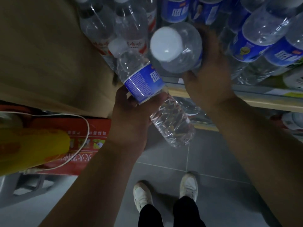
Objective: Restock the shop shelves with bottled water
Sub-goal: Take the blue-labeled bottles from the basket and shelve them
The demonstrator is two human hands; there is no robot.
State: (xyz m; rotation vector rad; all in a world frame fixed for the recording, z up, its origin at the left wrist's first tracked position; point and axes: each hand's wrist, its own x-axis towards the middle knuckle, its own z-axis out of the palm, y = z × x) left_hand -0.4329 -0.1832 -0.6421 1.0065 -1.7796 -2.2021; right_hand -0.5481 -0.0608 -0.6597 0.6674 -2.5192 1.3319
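Looking down through the head camera, I see both hands raised in front of a shop shelf (pixel 255 102), each holding a bottle of water.

The left hand (pixel 131 117) grips the tilted bottle (pixel 146 86) around its middle, at the lower edge of its blue label. Its fingers (pixel 131 99) are curled round the body. The white cap points up and to the left, and the clear ribbed base slants down to the right, over the floor.

The right hand (pixel 209 76) wraps around the second bottle (pixel 180 51), whose white cap faces the camera. The thumb presses on the near side and the other fingers (pixel 205 30) curl round the far side. This bottle sits just above the front lip of the shelf and is a little blurred.

On the shelf to the right lie blue-label bottles (pixel 262 40), packed close together. Red-label bottles (pixel 129 30) stand at the upper left, beside a brown cardboard box (pixel 49 54).

Below the box are a red printed carton (pixel 95 128), a yellow package (pixel 32 145) and a white cord (pixel 87 128).

On the grey tiled floor (pixel 221 185) below, I see white shoes (pixel 142 195) and dark trouser legs.
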